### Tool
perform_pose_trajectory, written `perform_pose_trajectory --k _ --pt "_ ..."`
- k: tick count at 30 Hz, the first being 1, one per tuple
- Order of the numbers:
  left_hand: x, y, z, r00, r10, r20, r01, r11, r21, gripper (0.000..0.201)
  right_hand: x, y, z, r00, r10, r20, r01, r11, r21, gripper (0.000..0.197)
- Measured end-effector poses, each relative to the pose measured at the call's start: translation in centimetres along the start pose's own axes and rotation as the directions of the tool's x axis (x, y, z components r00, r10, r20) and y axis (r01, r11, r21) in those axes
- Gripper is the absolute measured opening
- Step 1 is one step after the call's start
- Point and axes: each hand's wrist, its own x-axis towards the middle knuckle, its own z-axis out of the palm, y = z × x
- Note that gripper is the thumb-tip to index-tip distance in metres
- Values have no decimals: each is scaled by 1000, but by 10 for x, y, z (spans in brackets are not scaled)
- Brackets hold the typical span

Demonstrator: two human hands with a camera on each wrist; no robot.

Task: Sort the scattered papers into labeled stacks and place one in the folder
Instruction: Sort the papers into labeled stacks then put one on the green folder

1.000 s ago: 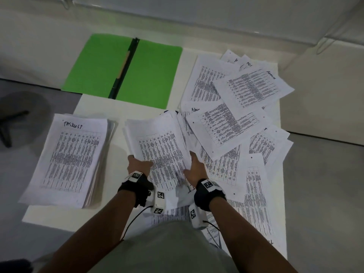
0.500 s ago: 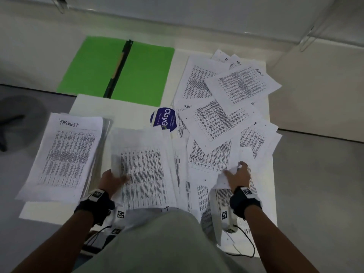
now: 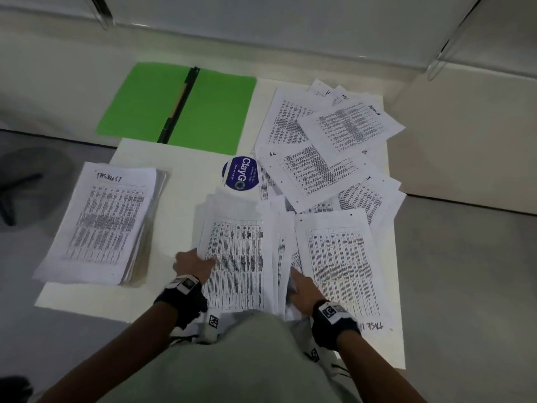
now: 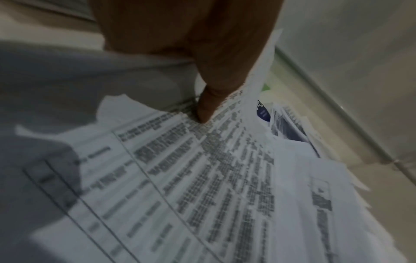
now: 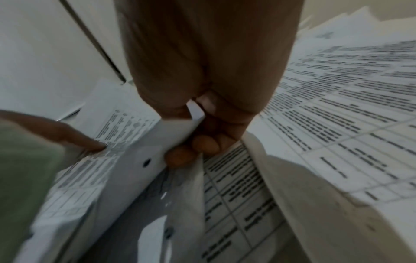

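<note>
A bundle of printed sheets (image 3: pixel 235 257) lies at the table's near middle. My left hand (image 3: pixel 197 260) grips its left edge, with the thumb (image 4: pixel 204 110) pressed on the top sheet. My right hand (image 3: pixel 299 283) holds the bundle's right edge, its fingers (image 5: pixel 191 147) curled round punched sheets. A squared stack with a handwritten label (image 3: pixel 101 222) sits on the left. An open green folder (image 3: pixel 215 112) lies at the back. Scattered sheets (image 3: pixel 328 158) overlap at the right, and one sheet (image 3: pixel 340 263) lies beside my right hand.
A round blue sticker (image 3: pixel 239 173) shows on the white table (image 3: pixel 180 158) behind the bundle. The table's left edge runs close under the labeled stack. A dark chair base (image 3: pixel 17 187) stands on the floor at the far left. A pale wall (image 3: pixel 290 30) runs behind the folder.
My right hand came back left from the scattered sheets to the bundle's right edge. My left hand kept hold of the bundle's left edge.
</note>
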Motion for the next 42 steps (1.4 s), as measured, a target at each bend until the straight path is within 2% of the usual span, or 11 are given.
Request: perform_pose_trajectory --k 3,6,7,9,12,19,23,26,30,33,42 --pt "-10 -2 11 993 -114 -16 115 992 56 58 3 -6 5 997 -6 78 17 989 -144 33" --pt "-14 -3 16 994 -108 18 108 994 32 52 8 5 -12 980 24 -199 -23 1000 7 15" --pt "-16 -4 17 995 -101 20 101 995 26 50 12 16 -21 935 41 -352 -21 998 61 4" --pt "-18 -4 20 995 -95 11 95 995 28 52 10 43 -47 774 226 -591 -177 974 141 32" --pt "-25 -1 27 997 -75 -14 75 997 28 54 -6 78 -82 584 528 -616 -497 833 243 65" --pt "-47 12 46 999 -1 -37 -8 969 -246 65 -14 105 -74 677 539 -501 -614 789 20 107" --pt "-47 17 46 963 253 -88 -267 941 -210 36 -24 115 -60 656 501 -564 -522 841 140 71" --pt "-52 35 39 903 422 -82 -430 884 -183 30 -37 121 -61 517 506 -690 -546 816 189 39" --pt "-51 63 40 786 615 53 -615 788 -20 26 -54 146 -61 384 626 -679 -402 775 487 30" --pt "-44 78 57 762 623 176 -637 770 38 37 -66 156 -58 291 693 -660 -323 720 614 27" --pt "-44 110 90 729 562 392 -683 553 477 56 -76 162 -40 446 713 -541 -341 695 634 36"
